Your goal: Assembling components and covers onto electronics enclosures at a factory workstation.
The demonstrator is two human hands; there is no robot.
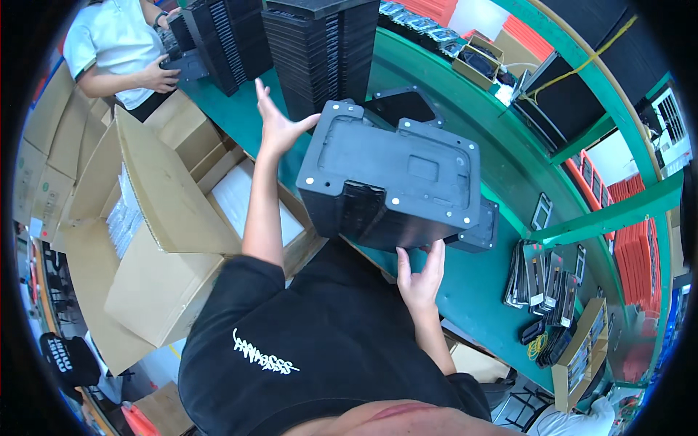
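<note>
Left hand [278,134] splayed wide, thumb right at the corner of a black stack [392,167]! Right hand [420,287] well apart from it, fingertips at the stack's near side, whether clamped, impossible to tell. The stack sits between both hands, over the green table [465,283]. Taller stack [302,80] just beyond the left hand, brown carton [167,291] to its left.

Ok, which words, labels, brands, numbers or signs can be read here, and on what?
Black item, lower left: white lettering, not transcribed.
Black shirt: white leaf-like emblem, no clear word.
Cardboard box, far left: print too small to read.
Dark parts on the bench: pale labels, too small.
Handled black stack: nothing readable.
</note>
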